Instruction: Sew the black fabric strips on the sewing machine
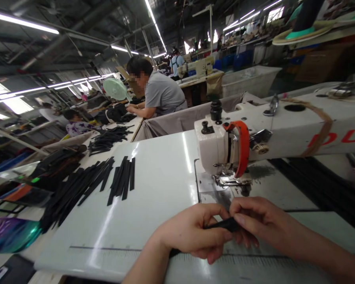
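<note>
One black strip (228, 224) is being grasped by the fingers of the left hand (192, 230) and the right hand (263, 221), just in front of the sewing machine (211, 146).

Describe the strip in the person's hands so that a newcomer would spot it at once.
Start at the white sewing machine on the right. In front of its needle end, the left hand and right hand meet at a black strip. Unlike the loose strips lying at the left, this one is held.
</note>
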Tool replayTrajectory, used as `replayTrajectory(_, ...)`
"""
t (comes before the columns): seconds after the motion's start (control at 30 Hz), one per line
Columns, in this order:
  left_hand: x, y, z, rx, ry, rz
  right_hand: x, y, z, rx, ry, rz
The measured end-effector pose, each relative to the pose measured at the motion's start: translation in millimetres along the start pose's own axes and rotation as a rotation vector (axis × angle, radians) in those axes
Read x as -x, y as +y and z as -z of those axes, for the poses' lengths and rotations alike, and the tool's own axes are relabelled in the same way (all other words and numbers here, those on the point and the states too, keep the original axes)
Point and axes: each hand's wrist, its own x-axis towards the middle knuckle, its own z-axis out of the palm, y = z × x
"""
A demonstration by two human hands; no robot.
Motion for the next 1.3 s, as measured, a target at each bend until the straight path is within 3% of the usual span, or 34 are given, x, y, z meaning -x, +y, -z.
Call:
replayTrajectory(0.7, 1.2, 0.3, 0.6, -0.161, 0.029, 0.037, 0.0, 8.6, 1.5, 0.073, -0.041, -0.045)
replayTrajectory(1.3, 2.1, 2.8, 0.6, -0.145, -0.005, 0.043, -0.3, 1.9, 1.3, 0.096, -0.048, -0.045)
